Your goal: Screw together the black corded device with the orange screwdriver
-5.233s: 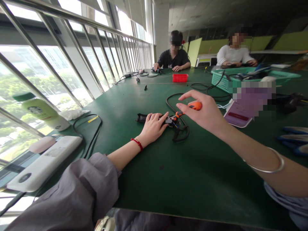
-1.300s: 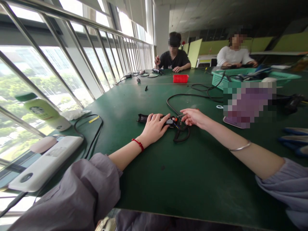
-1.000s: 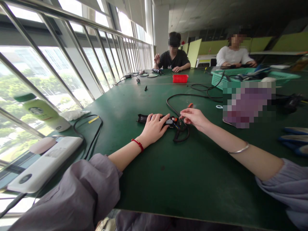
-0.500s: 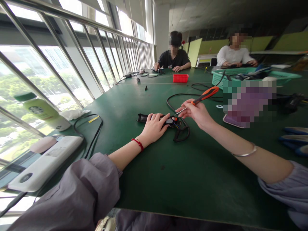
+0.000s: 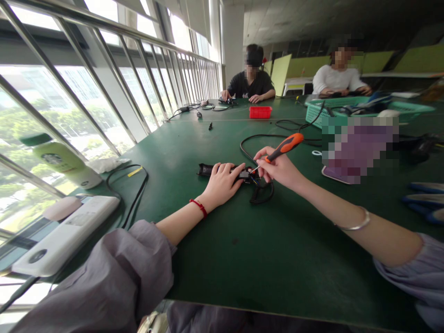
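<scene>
A long black device (image 5: 205, 170) lies on the green table (image 5: 277, 259), its right end exposed with small red, grey and wired parts. My left hand (image 5: 224, 181) rests over its middle, fingers closed round it and pressing it to the tabletop. In my right hand (image 5: 277, 169) is an orange and black screwdriver (image 5: 286, 145), handle slanting up to the right. Its thin shaft points down at the exposed parts; whether the tip touches them I cannot tell. A black cable (image 5: 262, 199) loops beside that end, partly behind my right hand.
A green-capped bottle (image 5: 64, 159) and a white power bank (image 5: 65, 236) stand at the left by the railing. Farther back are a red tray (image 5: 260, 112) and a green basket (image 5: 314, 115) holding cables. Blue-handled tools (image 5: 425, 201) lie far right. Two people sit across the table.
My right hand has shifted slightly left and down, bringing the screwdriver's handle lower and its shaft further over the exposed parts. My left hand and the black device stay in place.
</scene>
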A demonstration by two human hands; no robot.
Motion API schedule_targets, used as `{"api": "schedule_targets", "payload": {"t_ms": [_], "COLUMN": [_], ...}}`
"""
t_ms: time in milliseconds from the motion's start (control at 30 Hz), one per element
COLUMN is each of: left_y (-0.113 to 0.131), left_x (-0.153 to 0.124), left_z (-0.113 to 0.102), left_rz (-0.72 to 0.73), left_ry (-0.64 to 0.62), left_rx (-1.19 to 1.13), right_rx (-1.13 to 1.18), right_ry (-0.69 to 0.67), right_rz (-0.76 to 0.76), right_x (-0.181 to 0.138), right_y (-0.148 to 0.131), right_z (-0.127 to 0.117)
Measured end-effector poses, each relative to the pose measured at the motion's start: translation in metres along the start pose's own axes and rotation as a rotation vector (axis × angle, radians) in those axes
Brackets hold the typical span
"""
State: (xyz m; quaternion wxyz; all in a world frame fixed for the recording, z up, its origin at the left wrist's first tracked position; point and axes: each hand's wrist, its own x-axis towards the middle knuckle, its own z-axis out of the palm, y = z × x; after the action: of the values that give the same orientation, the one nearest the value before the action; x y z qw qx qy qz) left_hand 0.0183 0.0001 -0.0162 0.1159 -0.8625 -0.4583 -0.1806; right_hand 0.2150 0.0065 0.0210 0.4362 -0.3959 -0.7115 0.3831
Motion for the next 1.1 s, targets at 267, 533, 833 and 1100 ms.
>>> {"api": "schedule_targets", "payload": {"t_ms": [267, 533, 833, 1100], "left_y": [-0.001, 0.0, 0.0, 0.0], "left_x": [0.0, -0.001, 0.0, -0.001], "left_z": [0.001, 0.001, 0.0, -0.001], "left_rz": [0.005, 0.004, 0.006, 0.003], "left_ry": [0.004, 0.003, 0.0, 0.025], "left_rx": [0.005, -0.002, 0.002, 0.006], "right_rx": [-0.036, -0.076, -0.098, -0.119], "right_ry": [-0.019, -0.009, 0.024, 0.272], "right_rz": [-0.032, -0.026, -0.008, 0.073], "right_x": [-0.001, -0.003, -0.005, -0.018], "right_y": [0.0, -0.003, -0.004, -0.01], "right_z": [0.0, 0.0, 0.003, 0.021]}}
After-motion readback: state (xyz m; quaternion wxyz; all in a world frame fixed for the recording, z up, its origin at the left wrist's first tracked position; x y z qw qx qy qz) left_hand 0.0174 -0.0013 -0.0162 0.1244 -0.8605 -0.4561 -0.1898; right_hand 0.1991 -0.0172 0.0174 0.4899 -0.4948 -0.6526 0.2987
